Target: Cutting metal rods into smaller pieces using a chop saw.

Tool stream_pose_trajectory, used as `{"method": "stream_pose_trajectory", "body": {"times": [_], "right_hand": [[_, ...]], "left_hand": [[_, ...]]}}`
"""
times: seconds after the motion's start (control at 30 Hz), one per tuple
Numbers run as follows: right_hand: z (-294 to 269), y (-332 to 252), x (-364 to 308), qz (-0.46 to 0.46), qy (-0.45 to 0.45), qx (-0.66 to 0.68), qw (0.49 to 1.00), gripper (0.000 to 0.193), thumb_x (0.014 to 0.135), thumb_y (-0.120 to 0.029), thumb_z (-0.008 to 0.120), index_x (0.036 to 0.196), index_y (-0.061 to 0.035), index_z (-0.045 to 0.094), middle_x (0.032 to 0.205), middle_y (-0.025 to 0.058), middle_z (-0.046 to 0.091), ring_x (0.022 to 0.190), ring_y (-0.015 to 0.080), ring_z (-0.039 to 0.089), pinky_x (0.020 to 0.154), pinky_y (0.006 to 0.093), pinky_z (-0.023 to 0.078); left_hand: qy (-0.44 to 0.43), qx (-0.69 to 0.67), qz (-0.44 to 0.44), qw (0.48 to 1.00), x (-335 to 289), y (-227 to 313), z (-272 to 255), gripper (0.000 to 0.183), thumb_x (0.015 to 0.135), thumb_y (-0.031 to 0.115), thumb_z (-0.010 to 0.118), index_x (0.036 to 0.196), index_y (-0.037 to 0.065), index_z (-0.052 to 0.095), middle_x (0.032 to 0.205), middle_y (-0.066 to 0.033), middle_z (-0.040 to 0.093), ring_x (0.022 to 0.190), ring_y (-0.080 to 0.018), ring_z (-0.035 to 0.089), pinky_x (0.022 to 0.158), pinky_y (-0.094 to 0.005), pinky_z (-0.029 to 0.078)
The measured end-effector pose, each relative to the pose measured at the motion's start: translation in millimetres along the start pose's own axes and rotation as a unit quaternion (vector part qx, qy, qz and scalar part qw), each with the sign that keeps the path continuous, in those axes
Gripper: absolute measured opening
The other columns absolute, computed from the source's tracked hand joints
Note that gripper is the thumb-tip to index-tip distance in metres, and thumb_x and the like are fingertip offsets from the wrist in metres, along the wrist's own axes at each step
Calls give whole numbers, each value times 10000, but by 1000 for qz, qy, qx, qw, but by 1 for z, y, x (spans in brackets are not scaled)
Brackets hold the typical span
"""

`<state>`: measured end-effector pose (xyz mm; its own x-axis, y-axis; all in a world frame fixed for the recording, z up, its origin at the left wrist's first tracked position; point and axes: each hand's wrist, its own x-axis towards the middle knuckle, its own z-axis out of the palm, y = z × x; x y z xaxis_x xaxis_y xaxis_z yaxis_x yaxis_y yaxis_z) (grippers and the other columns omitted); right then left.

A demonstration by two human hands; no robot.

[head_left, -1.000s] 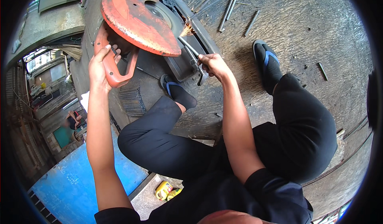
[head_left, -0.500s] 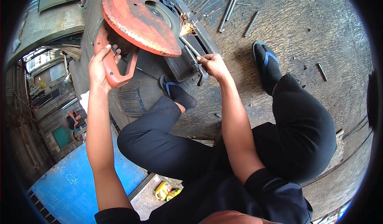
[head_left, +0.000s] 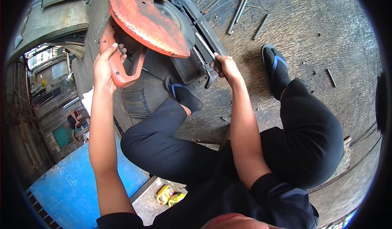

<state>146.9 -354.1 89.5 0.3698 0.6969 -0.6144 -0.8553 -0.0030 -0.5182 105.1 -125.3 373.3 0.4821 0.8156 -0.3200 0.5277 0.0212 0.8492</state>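
An orange-red chop saw (head_left: pixel 151 21) with a worn disc guard stands on the floor in front of me. My left hand (head_left: pixel 108 66) is wrapped round its loop-shaped handle (head_left: pixel 136 68), fingers near the trigger. Under the guard, part of the grey cutting wheel (head_left: pixel 174 19) shows. In my right hand (head_left: pixel 226 68) is a thin metal rod (head_left: pixel 206 45), its far end close to the wheel and above the saw's dark base (head_left: pixel 190 64). Whether the rod touches the wheel I cannot tell. A clamp part (head_left: pixel 210 80) sits beside my right hand.
Several cut rods (head_left: pixel 239 11) lie on the floor at the far right. A bundle of dark rods (head_left: pixel 136 102) lies beside my left foot (head_left: pixel 183 92). At the lower left is a blue panel (head_left: pixel 77 180), with yellow packets (head_left: pixel 165 194) close by. Another person (head_left: pixel 73 119) is in the background left.
The sparks at the wheel have gone. My right hand has moved slightly right and up with the rod, whose tip now sits to the right of the wheel. The left hand keeps its grip.
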Motion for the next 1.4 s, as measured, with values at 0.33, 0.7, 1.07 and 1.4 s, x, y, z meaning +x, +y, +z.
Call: {"method": "stream_pose_trajectory", "body": {"times": [0.33,0.7,1.07,1.4], "right_hand": [[7,-3,-10,137,-77,81,984,421,968,-389,387,679,-116,525,516,-62,361,435,77,256,424,253,210],[6,0,-2,80,-84,8,993,414,946,-397,472,667,-102,551,518,-52,389,417,72,270,412,255,190],[13,3,1,78,-66,20,995,385,927,-377,541,671,-91,560,517,-43,411,401,61,288,389,248,188],[12,4,2,48,-48,7,998,365,918,-371,571,681,-95,590,515,-46,442,399,54,312,380,244,204]], "left_hand": [[6,47,-5,999,5,1,-4,275,863,104,605,1094,-31,544,898,-110,640,772,-183,637,655,-286,531],[6,15,3,1000,-1,1,1,319,860,115,609,1131,-33,527,970,-145,641,836,-220,650,689,-308,536],[2,16,-1,1000,-1,2,0,352,859,117,610,1162,-35,515,1005,-152,632,875,-232,643,724,-321,528],[1,34,-16,999,-1,2,0,415,875,157,596,1235,-9,475,1072,-129,602,937,-223,611,774,-330,513]]}}
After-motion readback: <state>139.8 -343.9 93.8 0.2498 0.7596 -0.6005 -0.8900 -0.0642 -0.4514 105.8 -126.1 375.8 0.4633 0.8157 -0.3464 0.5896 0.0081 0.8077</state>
